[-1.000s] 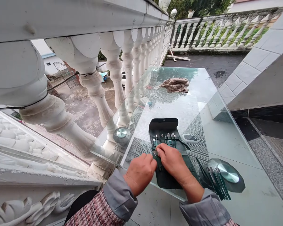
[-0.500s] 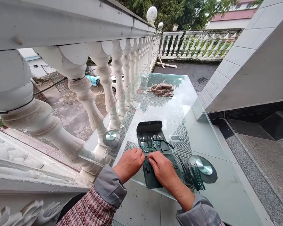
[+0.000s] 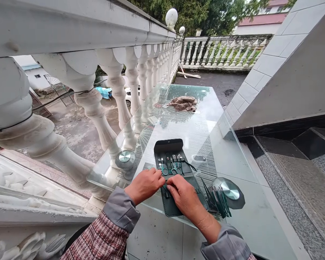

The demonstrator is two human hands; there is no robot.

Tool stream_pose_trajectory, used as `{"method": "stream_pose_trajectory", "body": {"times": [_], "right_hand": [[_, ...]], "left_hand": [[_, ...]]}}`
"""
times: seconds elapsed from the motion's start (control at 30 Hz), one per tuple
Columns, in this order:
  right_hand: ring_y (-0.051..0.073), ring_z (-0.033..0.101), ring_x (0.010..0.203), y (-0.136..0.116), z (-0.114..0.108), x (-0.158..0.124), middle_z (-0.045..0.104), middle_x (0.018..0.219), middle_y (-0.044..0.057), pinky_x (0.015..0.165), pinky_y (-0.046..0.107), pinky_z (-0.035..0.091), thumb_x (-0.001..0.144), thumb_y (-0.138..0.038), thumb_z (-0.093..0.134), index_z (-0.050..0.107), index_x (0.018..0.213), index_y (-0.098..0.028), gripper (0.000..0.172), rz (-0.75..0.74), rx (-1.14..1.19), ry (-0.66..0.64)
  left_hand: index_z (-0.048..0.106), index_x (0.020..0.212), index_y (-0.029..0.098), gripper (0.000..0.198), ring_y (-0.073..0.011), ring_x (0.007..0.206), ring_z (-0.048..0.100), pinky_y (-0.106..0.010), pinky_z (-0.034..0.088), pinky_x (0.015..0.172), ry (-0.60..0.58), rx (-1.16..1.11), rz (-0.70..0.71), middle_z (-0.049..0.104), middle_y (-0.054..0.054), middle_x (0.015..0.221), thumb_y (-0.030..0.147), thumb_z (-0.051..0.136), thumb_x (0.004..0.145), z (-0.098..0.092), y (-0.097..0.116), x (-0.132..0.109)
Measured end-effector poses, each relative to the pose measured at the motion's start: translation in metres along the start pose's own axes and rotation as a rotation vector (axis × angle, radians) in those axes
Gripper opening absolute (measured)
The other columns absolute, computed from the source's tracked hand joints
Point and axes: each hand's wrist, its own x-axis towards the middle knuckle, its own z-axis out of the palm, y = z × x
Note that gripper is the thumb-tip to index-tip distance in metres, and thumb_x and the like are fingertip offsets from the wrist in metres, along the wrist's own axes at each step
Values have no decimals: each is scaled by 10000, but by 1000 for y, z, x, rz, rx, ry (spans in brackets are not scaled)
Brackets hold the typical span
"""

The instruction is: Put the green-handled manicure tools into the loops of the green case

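Note:
A dark green manicure case [image 3: 168, 145] lies unfolded near the close edge of the glass table. Its upper half carries scissors [image 3: 176, 170], nail clippers [image 3: 174, 158] and other small tools in a row. Over the lower half, my left hand [image 3: 145, 185] is closed in a pinch at the case's left side. My right hand [image 3: 186, 196] is closed too, thumb against fingers, almost touching the left fingertips. Whatever they pinch is hidden; a slim dark piece shows just below. To the right of the case lies a bunch of slim dark green tools [image 3: 220, 199].
The glass table [image 3: 239, 162] has round metal discs [image 3: 125, 156] at its supports. A crumpled brown cloth [image 3: 182, 103] lies toward its far end, and a small grey oval [image 3: 199, 158] shows beyond the case. White balusters [image 3: 116, 90] line the left; a tiled wall slants at right.
Both hands stay at the case's lower half, with only slight finger movement. The whole view has shifted a little, so things appear slightly further left.

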Motion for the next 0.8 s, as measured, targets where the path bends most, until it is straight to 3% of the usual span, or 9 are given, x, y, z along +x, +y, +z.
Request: {"method": "stream_pose_trajectory", "body": {"times": [0.17,0.47,0.63,0.8], "right_hand": [[155,501,754,-2,3,-2,545,785,12,682,266,386,802,-120,523,525,757,-198,91,-33,-36,0],[164,502,742,-10,10,1,556,754,17,665,270,369,772,-122,554,531,698,-200,111,-2,-133,54],[156,502,717,-10,11,0,557,736,13,636,261,356,788,-139,524,522,688,-205,120,-31,-135,77],[142,506,689,-11,17,-2,562,709,6,626,254,362,830,-167,483,540,720,-203,129,-51,-90,120]], "left_hand": [[513,834,179,136,-182,750,506,-261,412,591,31,-31,-96,534,-36,818,68,450,881,2,-5,-4],[493,848,177,121,-158,756,525,-243,408,635,107,-242,-431,534,-6,787,79,435,888,9,2,-6],[478,839,189,78,-132,718,547,-227,403,630,142,-430,-442,565,30,772,161,549,852,3,-1,-12],[463,761,190,123,-111,634,528,-209,396,584,224,-572,-469,559,45,711,169,512,872,-12,-1,-13]]}}
